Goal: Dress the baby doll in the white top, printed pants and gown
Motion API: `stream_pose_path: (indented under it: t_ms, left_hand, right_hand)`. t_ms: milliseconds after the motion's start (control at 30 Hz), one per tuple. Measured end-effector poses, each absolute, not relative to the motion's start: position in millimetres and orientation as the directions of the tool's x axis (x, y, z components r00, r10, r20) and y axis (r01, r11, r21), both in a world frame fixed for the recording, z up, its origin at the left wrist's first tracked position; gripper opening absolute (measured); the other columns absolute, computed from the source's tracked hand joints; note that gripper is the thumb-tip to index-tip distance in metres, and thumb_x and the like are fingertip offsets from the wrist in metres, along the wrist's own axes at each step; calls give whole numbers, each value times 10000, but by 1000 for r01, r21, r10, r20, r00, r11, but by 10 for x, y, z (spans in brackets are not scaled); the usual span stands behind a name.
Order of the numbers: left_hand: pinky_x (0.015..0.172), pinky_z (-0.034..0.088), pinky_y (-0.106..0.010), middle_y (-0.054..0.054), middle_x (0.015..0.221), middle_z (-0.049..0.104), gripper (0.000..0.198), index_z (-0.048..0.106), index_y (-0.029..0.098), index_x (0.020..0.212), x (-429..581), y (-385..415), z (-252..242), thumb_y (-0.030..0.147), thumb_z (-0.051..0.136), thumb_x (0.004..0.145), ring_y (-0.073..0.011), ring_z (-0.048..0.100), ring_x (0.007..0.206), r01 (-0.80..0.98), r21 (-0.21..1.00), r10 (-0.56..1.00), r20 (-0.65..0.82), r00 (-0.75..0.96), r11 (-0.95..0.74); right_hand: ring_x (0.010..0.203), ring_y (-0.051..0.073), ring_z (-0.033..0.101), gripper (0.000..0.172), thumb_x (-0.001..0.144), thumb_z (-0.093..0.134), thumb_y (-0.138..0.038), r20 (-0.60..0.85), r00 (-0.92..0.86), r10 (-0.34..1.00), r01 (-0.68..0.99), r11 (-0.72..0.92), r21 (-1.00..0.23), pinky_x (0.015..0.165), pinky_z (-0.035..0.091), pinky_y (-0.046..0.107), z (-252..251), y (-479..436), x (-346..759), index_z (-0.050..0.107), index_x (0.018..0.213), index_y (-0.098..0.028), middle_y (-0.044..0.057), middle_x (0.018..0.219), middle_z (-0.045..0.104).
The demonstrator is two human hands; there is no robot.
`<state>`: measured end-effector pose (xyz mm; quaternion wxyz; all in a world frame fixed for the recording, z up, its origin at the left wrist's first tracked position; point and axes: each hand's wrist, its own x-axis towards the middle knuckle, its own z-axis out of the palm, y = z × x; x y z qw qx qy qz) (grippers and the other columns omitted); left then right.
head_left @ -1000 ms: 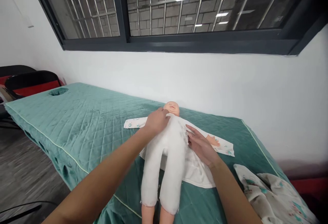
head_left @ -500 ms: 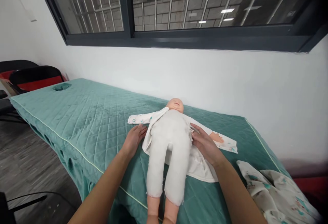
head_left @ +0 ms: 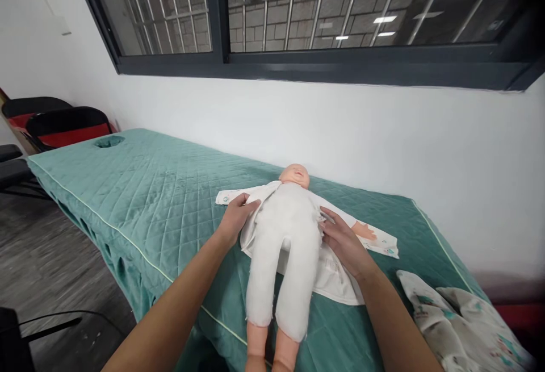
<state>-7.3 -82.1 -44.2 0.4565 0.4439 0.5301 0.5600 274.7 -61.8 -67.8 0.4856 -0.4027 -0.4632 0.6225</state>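
Note:
A baby doll [head_left: 287, 241] with a white cloth body lies face up on a teal quilted massage table [head_left: 140, 190]. Under it is spread an open white printed baby garment [head_left: 332, 275], its sleeves reaching out to both sides. My left hand [head_left: 237, 217] is at the doll's left side, its fingers closed on the garment's front flap near the sleeve. On the other side my right hand [head_left: 344, 242] rests flat against the doll's torso on the garment, fingers stretched out. The doll's bare hand [head_left: 367, 230] pokes from the right sleeve.
A crumpled printed cloth [head_left: 460, 321] lies at the table's right end. The table stands against a white wall under a barred window [head_left: 298, 14]. Black and red chairs [head_left: 55, 125] stand at far left. The table has a face hole [head_left: 108, 141].
My left hand went from the doll's shoulder down to the table beside it, then up onto the garment's left flap. The right hand has barely shifted. The view has drifted slightly.

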Motion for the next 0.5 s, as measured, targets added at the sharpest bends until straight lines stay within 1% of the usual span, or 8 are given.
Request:
stream_pose_path:
  t_ms: [33,100,167,233,333,367,433,500]
  left_hand:
    - [711,501,-267,-24,882,705,262,627,176,841,-25,-855,-345,425,675,774,-176,636,811,10,998,984,65,-168,-64]
    - [867,508,-317,-58,1101,712,212,644,182,889,98,-946,-158,377,651,805,-228,645,1004,151,979,986,149,-80,-136]
    - [1025,447,-375,-65,1248,674,127,651,194,885,243,-1062,-20,299,647,813,-264,599,1168,340,915,974,226,18,-218]
    - [1102,387,-408,-63,1326,636,53,650,211,861,389,-1186,45,252,629,834,-272,554,1256,470,831,955,266,134,-298]
    - [1156,332,-419,-46,1385,598,77,653,233,848,548,-1326,22,277,598,881,-264,463,1364,512,750,904,290,314,-419]
    - [1166,321,-415,-35,1381,602,92,655,240,858,575,-1341,-8,289,587,895,-255,446,1380,506,735,888,311,340,-451]
    - [1140,358,-394,-32,1309,650,112,652,240,893,580,-1303,-82,285,552,917,-236,503,1324,496,725,878,392,274,-478]
    - [1058,432,-371,-45,1197,695,140,642,229,935,534,-1173,-156,260,505,935,-217,598,1180,509,748,886,460,65,-426]
  right_hand:
    - [838,146,569,525,761,785,-379,-51,-204,978,-227,-98,-969,766,459,265,-680,-618,2749,608,1252,-317,-23,873,603]
    - [837,142,565,526,770,777,-384,-50,-205,978,-222,-96,-970,760,454,261,-689,-617,2753,600,1261,-321,-24,882,604]
    - [843,142,564,531,775,772,-388,-52,-207,977,-218,-98,-971,759,451,262,-696,-618,2753,591,1270,-321,-22,894,609]
    - [849,150,568,539,774,771,-397,-51,-206,977,-211,-96,-973,758,452,269,-690,-625,2745,583,1273,-317,-16,910,620]
    - [842,159,577,553,752,784,-408,-50,-201,978,-193,-89,-977,749,454,278,-661,-645,2724,583,1258,-313,-11,919,637]
    - [834,160,580,558,741,792,-409,-50,-199,979,-188,-89,-978,746,454,279,-651,-651,2717,584,1250,-313,-12,912,640]
    - [837,161,588,568,728,801,-411,-54,-195,979,-179,-89,-980,752,453,280,-639,-659,2709,583,1244,-316,-13,916,648]
    - [867,169,598,572,736,793,-416,-48,-194,980,-169,-82,-982,771,454,287,-643,-660,2711,573,1255,-320,-7,948,655]
